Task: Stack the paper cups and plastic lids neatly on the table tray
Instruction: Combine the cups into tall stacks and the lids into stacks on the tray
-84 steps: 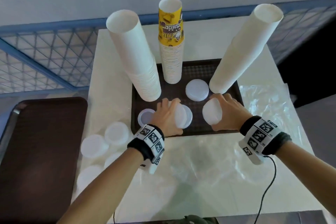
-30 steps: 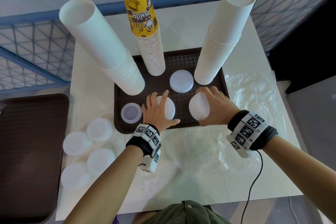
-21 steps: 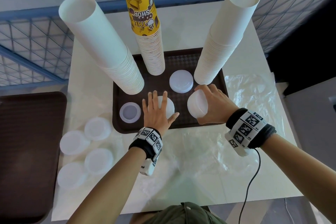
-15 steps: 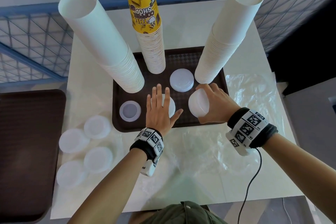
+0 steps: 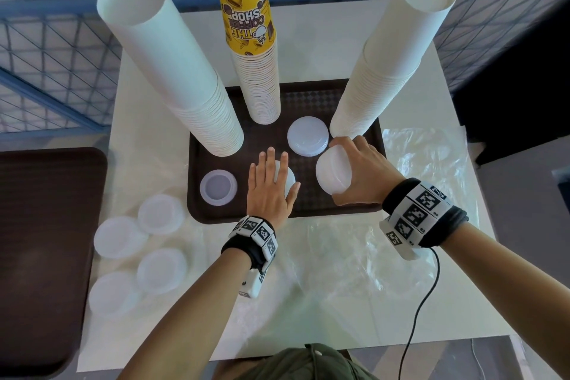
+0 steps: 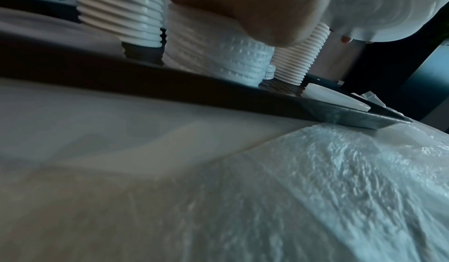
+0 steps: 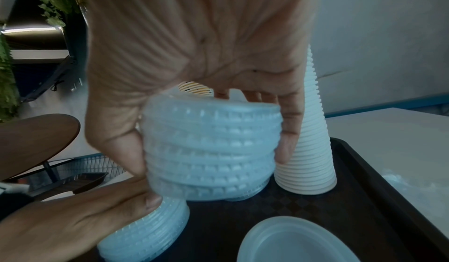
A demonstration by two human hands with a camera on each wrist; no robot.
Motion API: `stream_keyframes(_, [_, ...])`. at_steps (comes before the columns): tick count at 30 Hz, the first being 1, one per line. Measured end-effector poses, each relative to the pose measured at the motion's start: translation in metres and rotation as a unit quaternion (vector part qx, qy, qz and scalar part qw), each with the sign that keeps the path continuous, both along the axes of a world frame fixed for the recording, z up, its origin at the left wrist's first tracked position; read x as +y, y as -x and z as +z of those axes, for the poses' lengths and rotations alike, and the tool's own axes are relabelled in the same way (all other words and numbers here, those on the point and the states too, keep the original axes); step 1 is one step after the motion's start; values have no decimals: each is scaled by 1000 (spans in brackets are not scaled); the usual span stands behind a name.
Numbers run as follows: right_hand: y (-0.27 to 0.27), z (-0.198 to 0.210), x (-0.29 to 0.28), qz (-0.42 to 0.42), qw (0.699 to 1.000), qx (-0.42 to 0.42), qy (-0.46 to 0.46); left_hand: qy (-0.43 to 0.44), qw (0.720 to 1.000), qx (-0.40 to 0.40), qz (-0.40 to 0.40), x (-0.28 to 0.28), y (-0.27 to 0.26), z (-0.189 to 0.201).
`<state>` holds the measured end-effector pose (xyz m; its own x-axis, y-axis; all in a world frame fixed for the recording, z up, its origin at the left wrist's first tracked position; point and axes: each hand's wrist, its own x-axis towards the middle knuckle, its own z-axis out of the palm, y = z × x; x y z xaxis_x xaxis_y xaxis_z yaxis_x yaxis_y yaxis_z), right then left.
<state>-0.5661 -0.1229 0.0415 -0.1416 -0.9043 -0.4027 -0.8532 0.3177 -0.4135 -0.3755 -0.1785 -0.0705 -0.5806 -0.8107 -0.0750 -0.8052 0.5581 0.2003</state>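
A brown tray [image 5: 308, 213] on the white table carries three tall paper cup stacks: white at left [image 5: 185, 86], yellow-topped in the middle [image 5: 256, 65], white at right [image 5: 379, 71]. My left hand [image 5: 271, 185] lies flat, fingers straight, on a short stack of plastic lids [image 5: 287, 177] standing on the tray; the left wrist view shows that stack [image 6: 218, 58] below the palm. My right hand [image 5: 361, 170] grips a tilted stack of lids [image 5: 334, 174] just above the tray, thumb and fingers round its ribbed sides [image 7: 211, 151]. More lids [image 5: 307, 136] and an upturned lid [image 5: 218, 187] rest on the tray.
Several loose lid piles [image 5: 160, 214] lie on the table left of the tray. A second brown tray [image 5: 40, 256] sits further left. Crumpled clear plastic [image 5: 354, 256] covers the table's near right. A blue mesh fence [image 5: 46, 55] runs behind. A cable [image 5: 422, 302] hangs from my right wrist.
My left hand went from gripping its lid stack to lying flat on it with straight fingers. The right hand still holds its lids in about the same spot.
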Motion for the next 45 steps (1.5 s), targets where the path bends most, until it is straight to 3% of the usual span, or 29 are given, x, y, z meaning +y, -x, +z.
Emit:
stream_keyframes(8, [-2,5,-12,6,1000,1,5,-17,999,28,10,6,-4,23])
stream_keyframes(11, [-3,7,-21,11,1000,4,7,-19,994,106,4,20,-24,40])
stream_keyframes(15, [-14,4,-44,35,999,19,3,-42,978,190,-73,56,-81,50])
stream_keyframes(19, [-29,-10,-75,50,997,55,-4,-112,980,110,-121,98,-143,36])
stream_keyframes(25, [-30,-34,-114,2,994,101,-36,-142,985,46,-90,141,-196,8])
stream_keyframes(34, [-28,-49,-131,-1,981,156,-113,-153,986,23,-54,153,-194,3])
stream_keyframes(45, [-34,-63,-127,-11,989,110,-96,-170,982,28,-72,152,-194,-3])
